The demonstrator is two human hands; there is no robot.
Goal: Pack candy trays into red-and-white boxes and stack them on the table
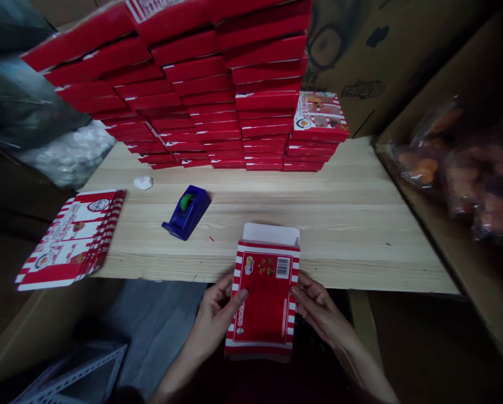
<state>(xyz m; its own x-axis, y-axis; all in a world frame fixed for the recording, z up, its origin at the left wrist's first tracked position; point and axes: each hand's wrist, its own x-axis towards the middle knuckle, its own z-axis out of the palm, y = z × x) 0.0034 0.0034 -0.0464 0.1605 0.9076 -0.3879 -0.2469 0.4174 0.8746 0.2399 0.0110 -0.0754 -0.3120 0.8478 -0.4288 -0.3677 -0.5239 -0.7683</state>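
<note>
Left hand and right hand grip one red box by its two long sides, thumbs on the edges of the upward face. It straddles the front edge of the table, its lower end toward the body; whether it touches the wood I cannot tell. A white flap stands out at the far end. On the face are a barcode at upper right, a small colourful logo at upper left, food pictures between them, and lettering down both sides, too small to read.

Beyond, to the left, lies a blue tape dispenser with a green core, and past it a white lump. At the table's left edge, flat cartons overlap in a pile, with round emblems and red lettering too blurred to read. Farther back rises a wall of red boxes; the lower column at its right shows a printed top with a round emblem. Clear bags of orange-brown things sit far right.
</note>
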